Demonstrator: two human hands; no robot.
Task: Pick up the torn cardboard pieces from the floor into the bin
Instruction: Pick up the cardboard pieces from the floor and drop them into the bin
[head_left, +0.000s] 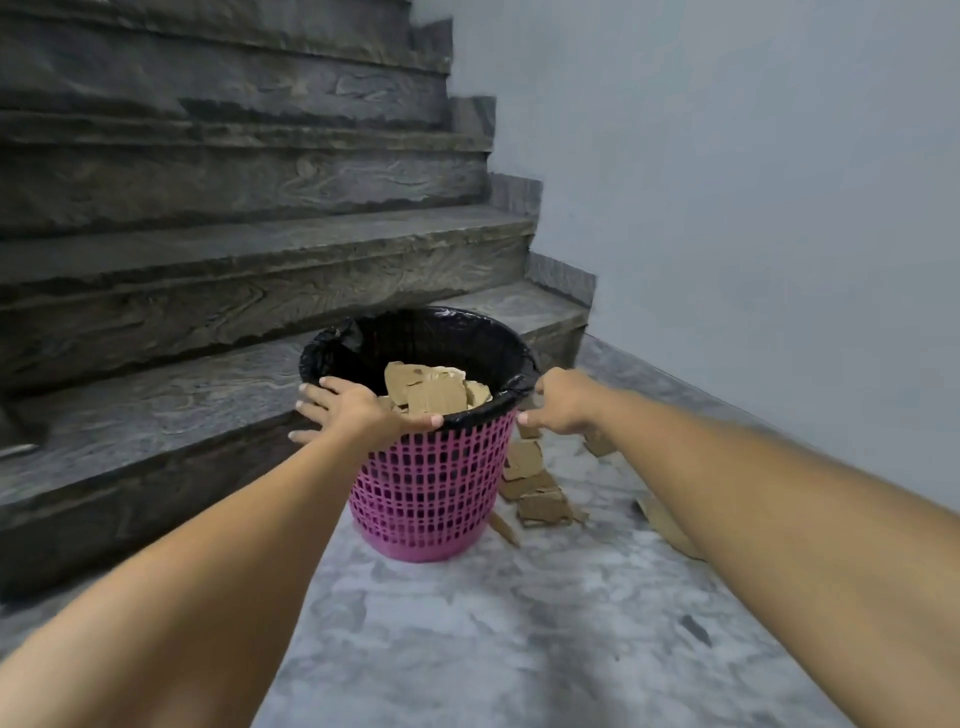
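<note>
Stairs (234, 249) of dark stone rise along the left and back of the scene; no cardboard shows on the treads in view. The left hand (348, 410) lies on the near-left rim of the bin (431, 493), fingers spread fairly straight over the edge and thumb along the rim toward the middle; its grip is wide and carries no cardboard. The bin, a pink lattice basket with a black liner (467, 338) folded over its rim, stands on the grey floor (519, 623) at the foot of the lowest step. Inside it sits a heap of torn pieces (431, 392), brown and jagged, reaching to about rim level at the near side; this part of the work is judged done. The right hand (563, 402) is at the right rim, fingers curled at the liner's edge; whether the grip pinches the rim or only rests against it cannot be told, and no cardboard is seen in it. To the right of the bin, loose pieces (540, 493) lie on the floor in a rough line from just beside the basket wall toward the viewer, with one thin strip (506, 530) by the base and a further scrap (670, 530) partly hidden under the right forearm. Assessment: task well advanced but incomplete; the pieces on the right remain to be collected.
</note>
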